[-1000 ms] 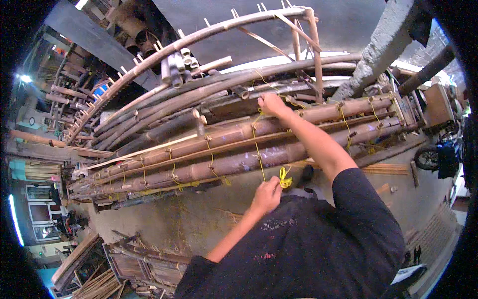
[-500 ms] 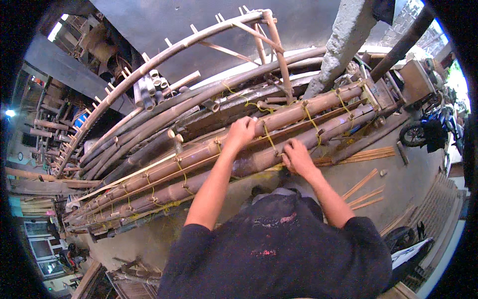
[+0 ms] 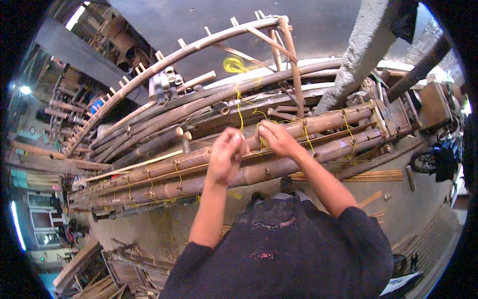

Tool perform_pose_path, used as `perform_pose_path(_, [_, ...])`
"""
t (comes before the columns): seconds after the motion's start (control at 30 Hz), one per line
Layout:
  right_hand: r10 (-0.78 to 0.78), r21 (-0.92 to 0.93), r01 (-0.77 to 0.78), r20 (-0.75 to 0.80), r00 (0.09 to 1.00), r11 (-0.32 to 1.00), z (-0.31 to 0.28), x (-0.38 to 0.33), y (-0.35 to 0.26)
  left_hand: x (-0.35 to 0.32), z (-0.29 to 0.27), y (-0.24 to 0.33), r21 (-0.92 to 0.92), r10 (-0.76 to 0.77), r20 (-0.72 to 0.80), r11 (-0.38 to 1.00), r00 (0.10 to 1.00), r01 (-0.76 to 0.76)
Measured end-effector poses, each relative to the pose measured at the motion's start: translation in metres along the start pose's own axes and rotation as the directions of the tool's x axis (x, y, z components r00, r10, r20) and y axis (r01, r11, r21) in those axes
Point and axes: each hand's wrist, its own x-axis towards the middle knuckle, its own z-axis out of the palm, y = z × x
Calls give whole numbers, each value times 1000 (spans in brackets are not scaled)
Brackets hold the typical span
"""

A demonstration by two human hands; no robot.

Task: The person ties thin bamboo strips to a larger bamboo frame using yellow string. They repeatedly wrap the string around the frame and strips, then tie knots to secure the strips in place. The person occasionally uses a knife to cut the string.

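Two long brown bamboo poles (image 3: 259, 172) lie side by side in front of me, bound at intervals with yellow string (image 3: 241, 112). Over the upper pole (image 3: 199, 157), my left hand (image 3: 226, 154) is closed, with the string reaching its fingertips. Close beside it, my right hand (image 3: 280, 139) pinches more of the string, and a strand drops from its fingers toward the poles. Beyond my hands, a loose yellow coil of string (image 3: 234, 65) shows above the stacked poles, joined to the strand. What lies inside my curled left fingers is partly hidden.
A curved bamboo frame with pegs (image 3: 191, 47) arches behind, above stacked dark poles (image 3: 159, 124). A rough concrete post (image 3: 351, 55) leans at the back right. Thin split strips (image 3: 358, 175) lie on the floor, and a motorbike (image 3: 428, 162) stands at the far right.
Both hands have lifted off the poles and come closer together; the right moved up and left, the left slightly down. The yellow coil now shows beyond them. The view has shifted a little.
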Motion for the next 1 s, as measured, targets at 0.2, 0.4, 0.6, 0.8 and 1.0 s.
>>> perform_pose_path(0.2, [17,-326,-4,38,999,945,42,104,115,-90,62,-12,424,-169,78,898,983,120])
perform_pose_path(0.4, [214,-563,-134,79,974,816,61,93,150,-120,67,-49,400,-295,201,895,934,196])
perform_pose_path(0.6, [425,-755,-298,-28,905,584,8,60,75,-115,30,-114,353,-535,316,833,784,426])
perform_pose_path(0.8, [-73,-511,-196,-459,886,837,-54,-46,26,-87,-75,-249,933,-539,251,357,804,-52])
perform_pose_path(1.0, [114,-550,-441,-527,842,709,-65,-162,36,-2,-6,-176,810,-680,577,401,452,-428])
